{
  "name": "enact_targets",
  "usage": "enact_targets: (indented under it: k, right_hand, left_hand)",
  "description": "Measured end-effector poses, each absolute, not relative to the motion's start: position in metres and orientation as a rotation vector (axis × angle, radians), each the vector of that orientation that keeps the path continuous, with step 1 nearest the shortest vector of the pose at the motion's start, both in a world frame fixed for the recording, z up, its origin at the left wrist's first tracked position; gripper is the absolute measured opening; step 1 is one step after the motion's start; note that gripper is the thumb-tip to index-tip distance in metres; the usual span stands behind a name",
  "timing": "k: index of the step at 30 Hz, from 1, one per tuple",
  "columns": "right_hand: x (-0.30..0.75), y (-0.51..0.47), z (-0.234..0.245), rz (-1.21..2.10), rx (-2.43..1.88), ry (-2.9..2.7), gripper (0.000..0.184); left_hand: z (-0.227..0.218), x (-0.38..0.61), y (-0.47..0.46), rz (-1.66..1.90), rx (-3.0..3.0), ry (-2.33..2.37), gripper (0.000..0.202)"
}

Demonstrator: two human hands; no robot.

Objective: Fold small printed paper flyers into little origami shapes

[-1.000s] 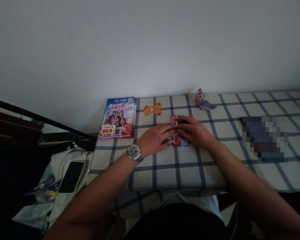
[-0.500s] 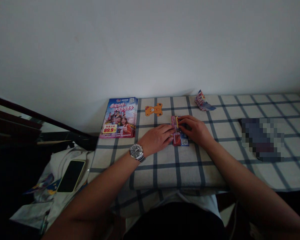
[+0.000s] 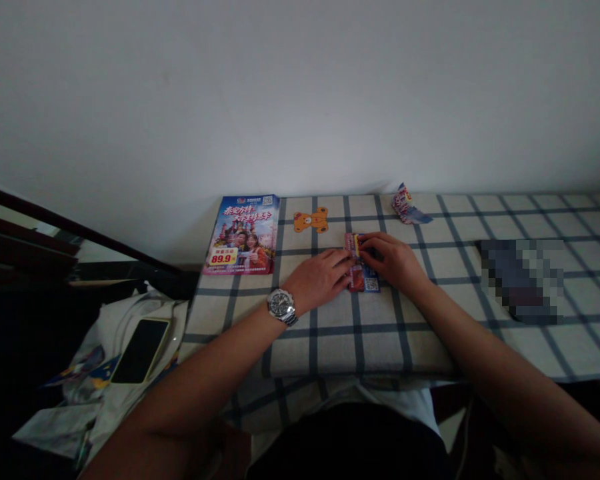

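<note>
A small folded flyer (image 3: pixel 361 278), red and blue with a QR code, lies on the checked tablecloth (image 3: pixel 380 333). My left hand (image 3: pixel 321 277), with a wristwatch, rests flat on the cloth, its fingertips pressing the folded flyer's left edge. Across from it, my right hand (image 3: pixel 391 260) has curled fingers pinching the paper's upper part near a yellow patch. Both hands touch the same paper.
A full-size colourful flyer (image 3: pixel 243 235) lies at the table's far left corner. An orange bear cutout (image 3: pixel 311 220) and a crumpled folded paper (image 3: pixel 406 204) lie near the wall. A blurred dark object (image 3: pixel 523 280) sits at right. A phone (image 3: pixel 141 341) lies on cloth left of the table.
My right hand's fingers have drawn in toward the top of the folded flyer, uncovering its lower part. The left hand keeps pressing the left edge. The view shifted slightly.
</note>
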State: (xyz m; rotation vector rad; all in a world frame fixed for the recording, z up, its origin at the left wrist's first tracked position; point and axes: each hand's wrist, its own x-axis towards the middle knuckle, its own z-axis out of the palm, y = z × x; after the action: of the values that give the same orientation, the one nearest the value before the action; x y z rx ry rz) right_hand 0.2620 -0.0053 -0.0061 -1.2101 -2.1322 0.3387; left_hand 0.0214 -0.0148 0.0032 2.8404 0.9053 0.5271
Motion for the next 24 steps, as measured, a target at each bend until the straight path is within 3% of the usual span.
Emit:
enact_targets:
  k: [24]
  right_hand:
    - [0.254,0.020,0.008,0.043,-1.349,-2.289,0.011]
  left_hand:
    - [-0.002,0.022,-0.013,0.579,2.792,0.869,0.037]
